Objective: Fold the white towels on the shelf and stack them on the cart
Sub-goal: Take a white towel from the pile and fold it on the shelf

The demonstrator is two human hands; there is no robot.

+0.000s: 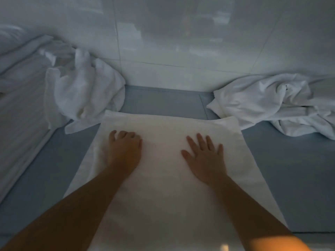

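Currently both hands sit on the flat towel, which lies on the blue shelf, long axis 6 to 12 o'clock. Left hand presses with fingers curled under at the tips, holding nothing; right hand is spread flat, palm down. Far edge lies at 12 o'clock from both, about equally near. Towel looks white, smooth, partly folded. Crumpled towels at 10 o'clock and 2 o'clock. Cart not visible.

Both hands rest on a flat white towel: left hand fingers curled, right hand fingers spread. Crumpled towels lie far left and far right.
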